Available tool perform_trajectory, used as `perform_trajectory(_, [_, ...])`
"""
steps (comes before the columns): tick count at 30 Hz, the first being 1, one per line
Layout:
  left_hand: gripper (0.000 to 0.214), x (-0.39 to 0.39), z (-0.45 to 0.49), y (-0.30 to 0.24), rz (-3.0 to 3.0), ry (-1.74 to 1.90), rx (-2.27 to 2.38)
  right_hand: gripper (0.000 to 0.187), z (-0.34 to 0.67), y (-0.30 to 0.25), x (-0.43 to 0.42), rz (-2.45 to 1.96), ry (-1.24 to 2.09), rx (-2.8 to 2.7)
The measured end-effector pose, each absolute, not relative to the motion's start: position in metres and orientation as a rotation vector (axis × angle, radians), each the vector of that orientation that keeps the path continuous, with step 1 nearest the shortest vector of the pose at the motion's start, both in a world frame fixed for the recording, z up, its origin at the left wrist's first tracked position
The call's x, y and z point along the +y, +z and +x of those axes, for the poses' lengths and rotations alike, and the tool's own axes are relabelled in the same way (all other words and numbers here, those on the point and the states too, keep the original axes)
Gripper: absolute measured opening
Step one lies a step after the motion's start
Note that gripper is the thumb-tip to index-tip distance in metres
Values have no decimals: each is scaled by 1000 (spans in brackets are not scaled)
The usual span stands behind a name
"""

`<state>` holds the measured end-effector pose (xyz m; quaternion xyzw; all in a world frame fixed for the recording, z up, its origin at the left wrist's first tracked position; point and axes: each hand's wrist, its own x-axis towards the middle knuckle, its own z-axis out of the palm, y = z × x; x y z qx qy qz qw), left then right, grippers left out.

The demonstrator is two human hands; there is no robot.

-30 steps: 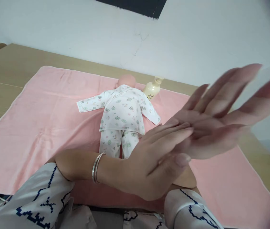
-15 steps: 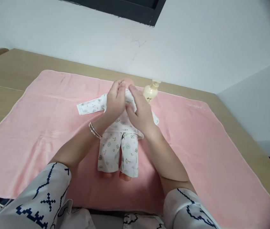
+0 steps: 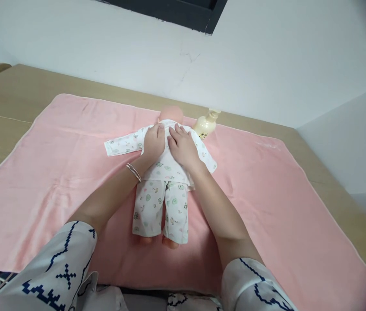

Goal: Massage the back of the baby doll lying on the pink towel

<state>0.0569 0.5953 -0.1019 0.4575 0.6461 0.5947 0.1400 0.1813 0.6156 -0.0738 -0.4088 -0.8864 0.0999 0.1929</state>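
A baby doll (image 3: 171,114) lies on a pink cloth (image 3: 73,172), its head toward the wall and its feet toward me. It wears a white printed top (image 3: 166,170) and matching trousers (image 3: 149,207). My left hand (image 3: 154,140) rests on the upper left of the top, fingers together and stretched out. On the upper right lies my right hand (image 3: 183,144), palm down with its fingers a little apart. Both hands touch the cloth of the top and grip nothing that I can see. The doll's face does not show.
A cream pump bottle (image 3: 206,125) stands just beyond the doll's right-hand sleeve. The pink cloth covers much of a wooden table (image 3: 21,90). Behind it rises a white wall (image 3: 121,56) with a dark frame (image 3: 183,13) at the top.
Both hands have come down toward me from the doll's head and neck onto the upper part of its top. More of the head and collar now shows.
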Motion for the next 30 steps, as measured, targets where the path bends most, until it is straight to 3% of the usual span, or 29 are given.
perform_trajectory(3, [33, 599, 54, -100, 1086, 1786, 1778, 49, 173, -66, 602, -1089, 157, -2590])
perform_trajectory(7, [33, 600, 53, -97, 968, 1794, 1755, 46, 178, -68, 619, -916, 304, -2658])
perform_trajectory(10, [34, 597, 55, -96, 994, 1787, 1748, 53, 184, -76, 635, -1051, 371, -2527])
perform_trajectory(15, [34, 597, 55, -100, 1012, 1801, 1756, 60, 175, -78, 609, -1324, 169, -2429])
perform_trajectory(18, [33, 598, 55, -102, 1053, 1805, 1806, 53, 172, -74, 598, -1192, 117, -2519])
perform_trajectory(23, [32, 595, 56, -101, 1103, 1810, 1815, 52, 184, -74, 630, -970, 327, -2618])
perform_trajectory(30, [33, 594, 57, -103, 1139, 1846, 1767, 58, 170, -83, 602, -1291, 203, -2404])
